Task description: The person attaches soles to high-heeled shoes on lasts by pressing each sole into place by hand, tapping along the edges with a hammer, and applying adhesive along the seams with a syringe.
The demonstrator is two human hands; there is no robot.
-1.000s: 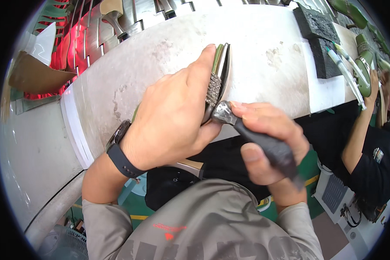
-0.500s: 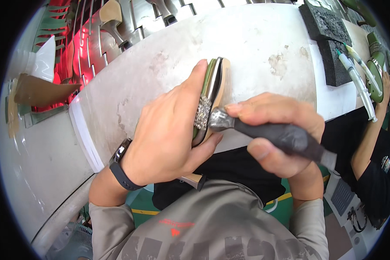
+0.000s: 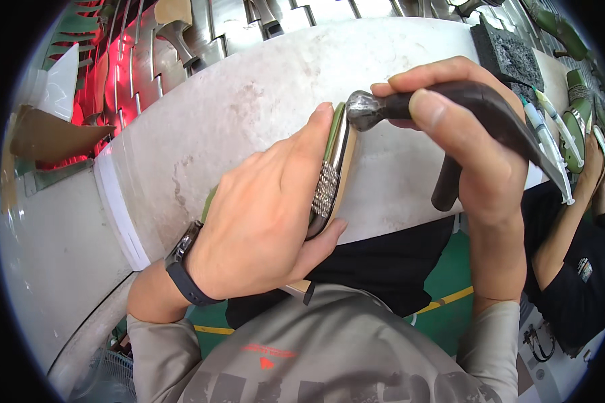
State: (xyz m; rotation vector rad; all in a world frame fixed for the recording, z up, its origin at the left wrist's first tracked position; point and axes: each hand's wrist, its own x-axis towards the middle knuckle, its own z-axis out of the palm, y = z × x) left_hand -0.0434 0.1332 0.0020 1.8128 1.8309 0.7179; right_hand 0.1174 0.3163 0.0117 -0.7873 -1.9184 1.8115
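My left hand (image 3: 262,201), with a dark band on its wrist, is closed around a green high-heeled shoe (image 3: 325,191). The shoe lies on its side over the pale worktop, its tan sole edge turned to the right. A glittering rhinestone band crosses it, and the heel tip (image 3: 301,290) pokes out below my palm. In my right hand (image 3: 480,134) is a dark hammer (image 3: 368,111), gripped close to its head. Its rounded metal face is at the shoe's far end, beside the sole edge; whether they touch I cannot tell.
Metal slats (image 3: 235,40) carrying more shoes run along the far side. Black foam blocks (image 3: 511,54) and syringes (image 3: 551,138) lie at the right. A brown curved sheet (image 3: 54,138) stands at left. A co-worker's arm (image 3: 565,228) reaches in at the right edge, near another green shoe.
The hammer has moved away from me along the sole, from beside the rhinestone band to the shoe's far end, and my right wrist has turned. My left hand keeps its hold, shifted slightly.
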